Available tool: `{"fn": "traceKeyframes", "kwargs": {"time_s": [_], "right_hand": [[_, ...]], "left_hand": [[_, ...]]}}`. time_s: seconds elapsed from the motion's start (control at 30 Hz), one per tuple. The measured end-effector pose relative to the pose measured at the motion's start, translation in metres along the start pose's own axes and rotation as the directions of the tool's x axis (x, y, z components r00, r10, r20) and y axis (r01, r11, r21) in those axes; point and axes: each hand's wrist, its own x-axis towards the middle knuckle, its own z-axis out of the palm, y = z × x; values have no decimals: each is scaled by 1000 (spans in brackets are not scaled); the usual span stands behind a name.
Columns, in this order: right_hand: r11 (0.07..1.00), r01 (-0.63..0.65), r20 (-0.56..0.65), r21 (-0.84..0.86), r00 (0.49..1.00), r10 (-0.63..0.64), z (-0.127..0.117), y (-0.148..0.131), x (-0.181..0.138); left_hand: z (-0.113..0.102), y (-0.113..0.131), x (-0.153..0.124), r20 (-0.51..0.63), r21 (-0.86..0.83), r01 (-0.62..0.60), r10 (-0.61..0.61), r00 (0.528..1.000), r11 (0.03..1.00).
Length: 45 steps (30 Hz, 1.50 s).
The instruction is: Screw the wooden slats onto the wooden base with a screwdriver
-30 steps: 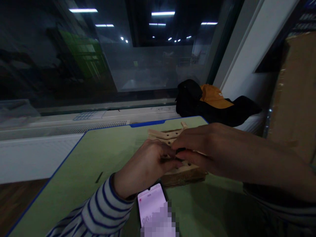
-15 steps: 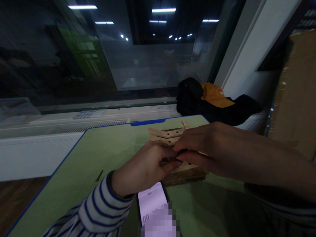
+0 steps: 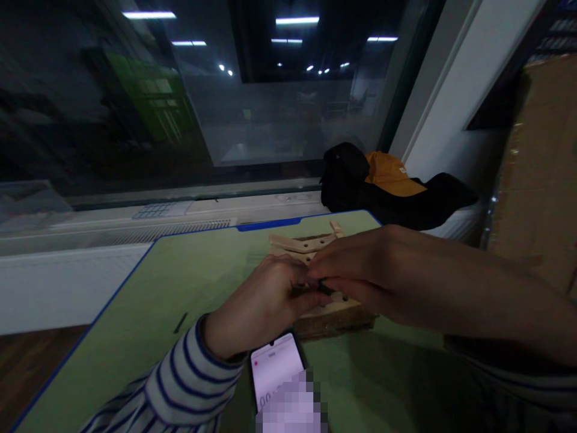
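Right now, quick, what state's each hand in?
Left hand: fingers bent over wooden pieces; grip can't be told.
Right hand: fingers bent at a small dark thing; hold unclear.

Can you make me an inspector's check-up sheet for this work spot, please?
Surface: green tabletop, blue edge.
Job's things: wooden pieces with holes over a brown block, partly hidden by hands.
Clutter: lit phone, partly pixelated; thin dark strip.
Hands: left hand at the wooden pieces; right hand with fingertips by a small dark thing, too hidden to name.
Cables: nothing seen.
Surroundings: window, orange cap, cardboard.
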Motion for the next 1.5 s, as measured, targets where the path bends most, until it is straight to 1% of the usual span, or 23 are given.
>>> {"fn": "traceKeyframes", "kwargs": {"time_s": [0.1, 0.2, 0.27, 0.37, 0.43, 0.53, 0.6, 0.67, 0.73, 0.8, 0.9, 0.97, 1.1, 1.17, 1.27, 1.37, 1.5], "right_hand": [[998, -51, -21, -45, 999, 50, 0, 0, 3], [994, -79, -34, -78, 997, 76, 1, 0, 3], [993, -79, -32, -85, 997, 77, 1, 1, 3], [996, -63, -30, -70, 998, 61, 2, 2, 0], [999, -25, -40, -46, 999, 23, 2, 2, -2], [999, 39, -61, -7, 997, -39, 1, 2, -3], [999, 43, -39, 18, 998, -42, -1, 0, -2], [999, 19, -7, 26, 1000, -19, -1, -1, 1], [1000, -19, -3, 2, 1000, 19, -1, -2, 3], [998, -55, -30, -44, 998, 54, 0, -2, 4], [993, -75, -64, -97, 996, 69, 2, -1, 3], [991, -78, -71, -112, 995, 70, 4, 0, 2], [989, -75, -74, -127, 995, 66, 6, 2, 4], [990, -66, -67, -124, 996, 58, 6, 3, 4], [994, -21, -88, -111, 996, 11, 5, 3, 2], [996, 29, -91, -81, 995, -36, 3, 2, 1], [998, -4, -75, -69, 997, -1, 3, 1, 3]], "left_hand": [[0, 0, -1, 50, -37, 22, -20, 999, 999], [0, 0, -1, 55, -14, 34, -33, 998, 999], [1, 0, -1, 20, 8, 25, -25, 1000, 1000], [2, 2, 1, -71, 14, -23, 23, 997, 1000], [2, 3, 2, -82, -4, -38, 38, 996, 999], [0, 4, 2, -47, -20, -16, 15, 999, 1000], [0, 2, 0, -29, 1, 7, -7, 1000, 1000], [-1, 1, -1, -10, 6, 16, -16, 1000, 1000], [-1, 0, -1, 16, -1, 20, -20, 1000, 1000], [0, 0, -2, 41, 8, 30, -30, 999, 1000], [-1, 1, -1, 59, 48, 30, -33, 998, 998], [-2, 0, -1, 35, 55, 27, -29, 999, 998], [-3, -1, -1, -65, 50, 51, -48, 997, 997], [-3, -1, -1, -89, 48, 41, -37, 995, 998], [-2, -1, 0, -93, 38, 17, -14, 996, 999], [-1, -3, 0, -85, 37, 32, -29, 996, 999], [-1, -4, -1, -45, 43, 41, -39, 998, 998]]}}
